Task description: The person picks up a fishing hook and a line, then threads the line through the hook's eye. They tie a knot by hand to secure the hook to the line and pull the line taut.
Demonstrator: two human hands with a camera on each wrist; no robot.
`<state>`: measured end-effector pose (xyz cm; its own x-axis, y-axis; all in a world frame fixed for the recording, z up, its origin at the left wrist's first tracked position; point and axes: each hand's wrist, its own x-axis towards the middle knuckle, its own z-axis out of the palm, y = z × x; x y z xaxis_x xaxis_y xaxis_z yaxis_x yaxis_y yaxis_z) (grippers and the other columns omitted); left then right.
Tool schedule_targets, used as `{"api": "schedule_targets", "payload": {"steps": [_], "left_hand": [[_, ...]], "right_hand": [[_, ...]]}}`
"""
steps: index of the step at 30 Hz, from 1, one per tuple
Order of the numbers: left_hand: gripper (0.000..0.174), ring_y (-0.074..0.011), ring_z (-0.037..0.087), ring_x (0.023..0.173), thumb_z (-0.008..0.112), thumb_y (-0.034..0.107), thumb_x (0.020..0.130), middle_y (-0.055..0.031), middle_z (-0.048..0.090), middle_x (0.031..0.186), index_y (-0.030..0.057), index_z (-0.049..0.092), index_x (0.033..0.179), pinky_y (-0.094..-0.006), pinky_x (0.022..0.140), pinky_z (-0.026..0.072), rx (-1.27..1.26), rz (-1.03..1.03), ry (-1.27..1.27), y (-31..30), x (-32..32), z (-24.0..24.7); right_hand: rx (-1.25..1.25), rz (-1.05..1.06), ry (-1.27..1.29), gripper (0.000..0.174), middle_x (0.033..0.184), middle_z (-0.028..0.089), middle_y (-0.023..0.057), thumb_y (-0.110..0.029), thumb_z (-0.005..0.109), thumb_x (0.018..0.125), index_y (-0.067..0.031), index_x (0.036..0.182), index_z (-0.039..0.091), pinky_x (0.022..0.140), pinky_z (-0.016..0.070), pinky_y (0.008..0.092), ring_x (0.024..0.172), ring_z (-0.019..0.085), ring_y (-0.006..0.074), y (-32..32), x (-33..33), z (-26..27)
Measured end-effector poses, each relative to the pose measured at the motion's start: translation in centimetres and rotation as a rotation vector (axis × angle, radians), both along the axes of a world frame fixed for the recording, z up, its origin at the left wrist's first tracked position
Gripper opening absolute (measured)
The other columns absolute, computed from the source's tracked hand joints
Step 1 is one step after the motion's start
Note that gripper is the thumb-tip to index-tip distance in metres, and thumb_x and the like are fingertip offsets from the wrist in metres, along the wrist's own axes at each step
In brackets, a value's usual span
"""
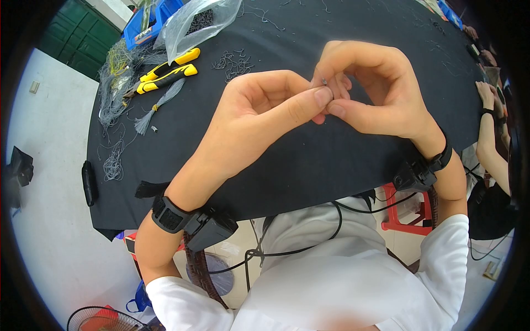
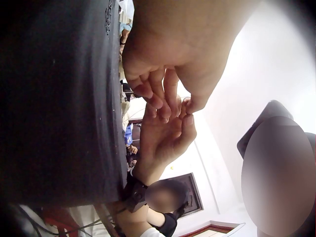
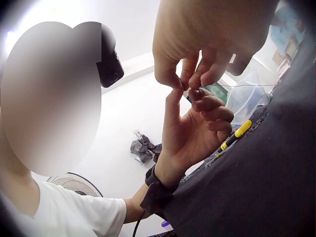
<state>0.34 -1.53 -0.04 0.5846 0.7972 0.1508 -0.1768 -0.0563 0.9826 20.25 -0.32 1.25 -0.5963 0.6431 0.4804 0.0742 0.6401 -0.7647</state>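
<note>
In the head view both hands meet fingertip to fingertip over the black tabletop (image 1: 287,176). My left hand (image 1: 259,113) pinches a small dark fish hook (image 1: 324,81) between thumb and fingers. From the other side, my right hand (image 1: 386,91) brings its curled fingers and thumb onto the same spot and pinches there too. Most of the hook is hidden by the fingertips. A thin line (image 3: 249,85) stretches sideways near the fingers in the right wrist view.
Pliers with yellow and black handles (image 1: 168,79) lie at the far left, beside tangled grey line (image 1: 113,107) and a tied line bundle (image 1: 157,107). Loose dark hooks (image 1: 234,65) lie beyond my left hand. Behind are a clear plastic bag (image 1: 185,38) and a blue bin (image 1: 135,36).
</note>
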Motion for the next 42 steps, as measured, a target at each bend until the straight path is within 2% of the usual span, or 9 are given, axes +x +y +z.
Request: {"api": "schedule_targets", "payload": {"steps": [4, 10, 13, 22, 25, 31, 34, 40, 42], "left_hand": [[0.020, -0.0101, 0.059, 0.080, 0.061, 0.015, 0.087, -0.0063, 0.064, 0.085, -0.0037, 0.064, 0.094, -0.0228, 0.074, 0.0466, -0.066, -0.054, -0.078, 0.34, -0.24, -0.10], [0.021, -0.0103, 0.059, 0.080, 0.061, 0.016, 0.087, -0.0064, 0.064, 0.086, -0.0036, 0.065, 0.094, -0.0228, 0.074, 0.0463, -0.079, -0.056, -0.069, 0.27, -0.21, 0.02], [0.028, -0.0100, 0.056, 0.078, 0.050, 0.023, 0.092, -0.0059, 0.063, 0.086, -0.0019, 0.062, 0.098, -0.0220, 0.070, 0.0411, 0.016, -0.010, 0.036, -0.13, 0.03, 0.13], [0.027, -0.0106, 0.057, 0.080, 0.050, 0.021, 0.091, -0.0077, 0.063, 0.088, -0.0023, 0.061, 0.101, -0.0223, 0.071, 0.0416, 0.008, -0.031, 0.020, -0.11, -0.12, 0.20], [0.020, -0.0102, 0.059, 0.083, 0.062, 0.013, 0.086, -0.0056, 0.064, 0.090, -0.0024, 0.064, 0.098, -0.0224, 0.074, 0.0461, -0.055, -0.054, -0.150, 0.33, -0.50, -0.03], [0.020, -0.0102, 0.059, 0.086, 0.062, 0.011, 0.086, -0.0061, 0.065, 0.091, -0.0023, 0.063, 0.101, -0.0218, 0.076, 0.0459, -0.064, 0.072, -0.217, 0.08, 0.05, -0.15], [0.021, -0.0083, 0.055, 0.082, 0.057, 0.014, 0.089, -0.0046, 0.062, 0.095, 0.0011, 0.061, 0.106, -0.0210, 0.073, 0.0429, 0.005, 0.076, -0.132, 0.17, -0.11, -0.33], [0.014, -0.0072, 0.053, 0.078, 0.057, 0.012, 0.088, -0.0028, 0.059, 0.089, 0.0014, 0.061, 0.095, -0.0203, 0.071, 0.0409, 0.033, 0.111, -0.168, 0.04, -0.03, -0.21], [0.011, -0.0069, 0.052, 0.076, 0.057, 0.011, 0.087, -0.0021, 0.058, 0.086, 0.0014, 0.060, 0.092, -0.0201, 0.069, 0.0393, 0.043, 0.120, -0.151, 0.14, -0.17, -0.14]], "right_hand": [[0.003, -0.004, -0.007, 0.023, 0.083, 0.058, 0.0033, 0.000, 0.061, 0.067, -0.0013, 0.090, 0.060, 0.060, 0.0339, 0.0226, 0.067, 0.047, 0.0079, -0.04, 0.04, 0.02], [-0.010, 0.022, 0.012, 0.021, 0.083, 0.058, 0.0045, -0.001, 0.059, 0.069, 0.0001, 0.090, 0.060, 0.061, 0.0351, 0.0230, 0.068, 0.046, 0.0087, 0.20, 0.19, -0.14], [0.010, 0.017, 0.010, 0.021, 0.083, 0.058, 0.0052, -0.002, 0.058, 0.070, 0.0008, 0.090, 0.060, 0.062, 0.0360, 0.0233, 0.069, 0.046, 0.0091, 0.25, 0.24, -0.16], [0.011, 0.017, 0.007, 0.021, 0.081, 0.058, 0.0046, -0.001, 0.061, 0.074, 0.0024, 0.095, 0.061, 0.065, 0.0376, 0.0234, 0.069, 0.046, 0.0093, 0.04, 0.22, 0.22], [-0.063, -0.005, 0.076, 0.021, 0.079, 0.056, 0.0038, 0.001, 0.061, 0.075, 0.0026, 0.096, 0.062, 0.065, 0.0379, 0.0230, 0.070, 0.047, 0.0093, -0.17, 0.10, 0.27], [0.007, -0.060, 0.004, 0.024, 0.077, 0.056, 0.0033, 0.005, 0.058, 0.077, 0.0032, 0.100, 0.064, 0.065, 0.0379, 0.0223, 0.070, 0.048, 0.0087, -0.14, 0.10, 0.32], [0.005, -0.107, 0.018, 0.025, 0.076, 0.056, 0.0030, 0.006, 0.059, 0.077, 0.0032, 0.101, 0.064, 0.064, 0.0377, 0.0222, 0.068, 0.047, 0.0084, -0.27, -0.13, 0.15], [0.125, -0.118, -0.062, 0.022, 0.078, 0.056, 0.0031, 0.005, 0.058, 0.078, 0.0014, 0.098, 0.065, 0.064, 0.0386, 0.0198, 0.070, 0.050, 0.0082, -0.18, 0.10, 0.34], [0.080, -0.172, 0.091, 0.016, 0.080, 0.056, 0.0030, 0.002, 0.057, 0.080, 0.0001, 0.094, 0.063, 0.062, 0.0384, 0.0187, 0.071, 0.050, 0.0073, -0.05, 0.07, -0.28]]}}
